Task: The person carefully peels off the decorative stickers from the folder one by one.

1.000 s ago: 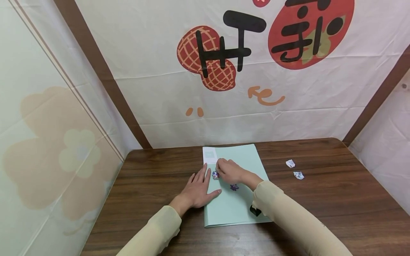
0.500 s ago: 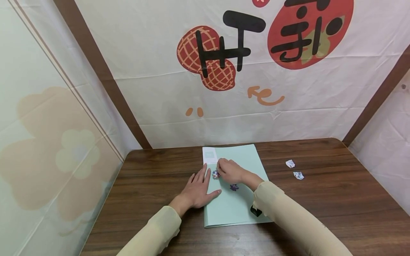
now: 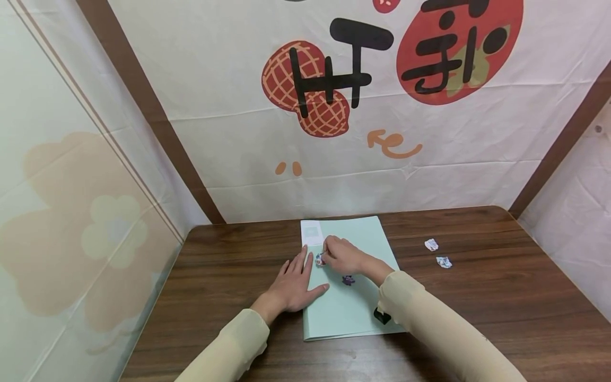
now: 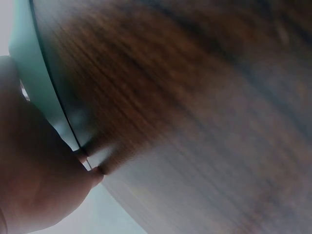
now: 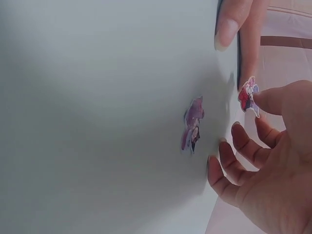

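A pale green folder (image 3: 350, 313) lies on the table under both hands. My left hand (image 3: 293, 286) rests spread on its left edge, thumb out over the cover. My right hand (image 3: 345, 255) is above the upper left part, pinching a small red-and-purple cartoon sticker (image 5: 249, 96) between thumb and index finger; the other fingers are loosely bent. In the head view that sticker (image 3: 321, 259) is partly hidden by the fingers. A second purple sticker (image 3: 348, 280) is on the cover below my right hand.
Two crumpled whitish scraps (image 3: 431, 244) lie on the brown wooden table (image 3: 229, 270), right of the folder. A white label (image 3: 312, 233) marks the folder's top left corner. Beside the right sleeve shows a small black patch (image 3: 382, 316). A printed cloth hangs behind.
Both hands stay almost in place. The pinched sticker shows a slightly different angle at my right fingertips, and the head view has shifted a little.
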Tool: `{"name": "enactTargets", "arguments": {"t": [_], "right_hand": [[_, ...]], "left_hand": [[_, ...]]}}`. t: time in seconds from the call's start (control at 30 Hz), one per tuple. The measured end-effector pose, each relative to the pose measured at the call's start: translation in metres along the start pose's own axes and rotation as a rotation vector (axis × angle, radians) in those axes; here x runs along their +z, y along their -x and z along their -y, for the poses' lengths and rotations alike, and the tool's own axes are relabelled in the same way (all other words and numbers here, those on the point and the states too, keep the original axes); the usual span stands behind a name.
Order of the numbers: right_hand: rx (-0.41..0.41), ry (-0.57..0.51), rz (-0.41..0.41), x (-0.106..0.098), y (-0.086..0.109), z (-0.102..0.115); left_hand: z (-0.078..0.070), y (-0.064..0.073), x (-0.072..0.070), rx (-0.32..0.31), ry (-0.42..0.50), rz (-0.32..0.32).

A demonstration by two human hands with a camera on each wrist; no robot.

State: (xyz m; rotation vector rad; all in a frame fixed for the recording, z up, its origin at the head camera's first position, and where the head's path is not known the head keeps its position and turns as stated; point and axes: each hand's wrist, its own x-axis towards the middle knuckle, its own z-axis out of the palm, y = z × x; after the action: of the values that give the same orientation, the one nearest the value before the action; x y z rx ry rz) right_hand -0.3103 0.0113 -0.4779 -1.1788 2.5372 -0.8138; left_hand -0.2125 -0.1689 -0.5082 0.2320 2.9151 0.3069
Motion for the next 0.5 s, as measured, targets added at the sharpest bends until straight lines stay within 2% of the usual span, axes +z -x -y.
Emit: {"name": "enactTargets", "arguments": {"t": [0.5], "right_hand": [[-0.006,-0.007,0.030,-0.0062,0.0068,0.0007]], "left_hand": [[0.0058,-0.0045,0.0079,0.000,0.009,-0.007]]}}
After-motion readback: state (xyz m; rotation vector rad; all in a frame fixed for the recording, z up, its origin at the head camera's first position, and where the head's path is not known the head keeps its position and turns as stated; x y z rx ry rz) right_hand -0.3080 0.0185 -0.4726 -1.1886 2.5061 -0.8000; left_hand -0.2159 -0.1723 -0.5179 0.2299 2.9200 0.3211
